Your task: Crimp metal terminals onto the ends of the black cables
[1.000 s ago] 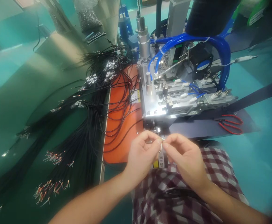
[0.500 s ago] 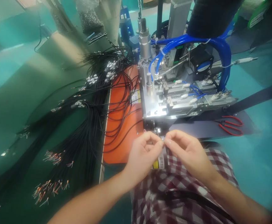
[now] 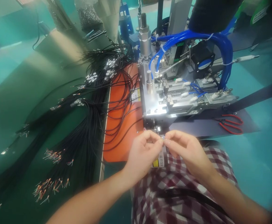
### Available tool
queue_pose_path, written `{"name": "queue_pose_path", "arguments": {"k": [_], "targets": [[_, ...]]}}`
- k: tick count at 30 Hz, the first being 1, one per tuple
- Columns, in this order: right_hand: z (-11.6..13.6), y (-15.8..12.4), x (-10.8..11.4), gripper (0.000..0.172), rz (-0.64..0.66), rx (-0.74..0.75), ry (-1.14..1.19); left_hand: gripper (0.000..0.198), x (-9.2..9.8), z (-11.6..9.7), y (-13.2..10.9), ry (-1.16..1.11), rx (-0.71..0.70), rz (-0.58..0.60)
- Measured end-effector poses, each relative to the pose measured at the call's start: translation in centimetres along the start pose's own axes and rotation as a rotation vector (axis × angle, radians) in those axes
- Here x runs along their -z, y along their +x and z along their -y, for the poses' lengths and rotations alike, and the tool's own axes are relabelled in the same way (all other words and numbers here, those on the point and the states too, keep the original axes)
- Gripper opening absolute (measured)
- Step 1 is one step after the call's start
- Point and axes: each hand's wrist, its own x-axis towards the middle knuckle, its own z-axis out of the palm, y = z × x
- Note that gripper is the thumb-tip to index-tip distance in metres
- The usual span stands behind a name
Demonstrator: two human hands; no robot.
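Note:
My left hand [image 3: 142, 152] is closed in a pinch of thumb and forefinger just in front of the metal machine [image 3: 154, 109]. Facing it, my right hand [image 3: 186, 148] pinches at nearly the same spot, the fingertips of both hands almost touching. Whatever lies between them is tiny and mostly covered by the fingers; a thin, light bit shows there. Right behind the fingertips sits a small shiny metal part [image 3: 158, 128] at the machine's front. Black cables [image 3: 120, 124] run across the orange base plate [image 3: 126, 151] left of my left hand.
Bundles of black cables [image 3: 84, 133] with stripped, coloured wire ends [image 3: 43, 188] and metal connectors [image 3: 91, 77] cover the green table [image 3: 63, 74] at left. Red-handled pliers [image 3: 231, 123] lie on the grey surface [image 3: 196, 129] at right. Blue air hoses [image 3: 226, 56] arch above the machine.
Both hands stay in nearly the same place. The right fingertips have shifted slightly against the left ones, and the whole view has tilted a little.

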Motion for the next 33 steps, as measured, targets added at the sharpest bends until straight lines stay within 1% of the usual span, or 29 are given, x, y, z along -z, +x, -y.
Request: {"name": "queue_pose_path", "arguments": {"k": [7, 10, 13, 15, 18, 20, 24, 28, 31, 33], "targets": [[0.0, 0.0, -0.5, 0.018, 0.016, -0.101, 0.191, 0.020, 0.0, 0.3, -0.2, 0.007, -0.023, -0.018], [0.3, -0.3, -0.7, 0.018, -0.071, -0.098, 0.158, 0.019, -0.1, 0.3, -0.4, -0.020, -0.037, -0.021], [0.4, -0.5, -0.9, 0.018, -0.146, -0.059, 0.094, 0.018, -0.2, 0.3, -0.4, -0.037, -0.045, -0.028], [0.3, -0.4, -0.8, 0.017, -0.124, -0.060, 0.113, 0.020, -0.3, 0.2, -0.4, -0.034, -0.034, -0.040], [0.0, -0.1, -0.6, 0.018, -0.047, -0.095, 0.180, 0.022, -0.4, 0.1, -0.2, -0.041, -0.002, -0.052], [-0.1, 0.0, -0.4, 0.017, -0.026, -0.101, 0.176, 0.023, -0.4, 0.1, -0.1, -0.053, 0.011, -0.052], [0.0, 0.2, 0.2, 0.019, -0.014, -0.079, 0.105, 0.023, -0.2, 0.1, 0.1, -0.081, 0.003, -0.058], [1.0, 0.6, 0.8, 0.017, -0.011, 0.012, -0.007, 0.019, 0.0, 0.2, 0.1, -0.075, -0.009, -0.036], [1.6, 1.0, 0.8, 0.016, 0.033, 0.065, -0.113, 0.019, 0.0, 0.2, 0.0, -0.040, -0.009, -0.011], [1.8, 1.0, 0.8, 0.017, 0.066, 0.075, -0.147, 0.020, 0.0, 0.3, -0.1, -0.022, -0.007, -0.005]]}}
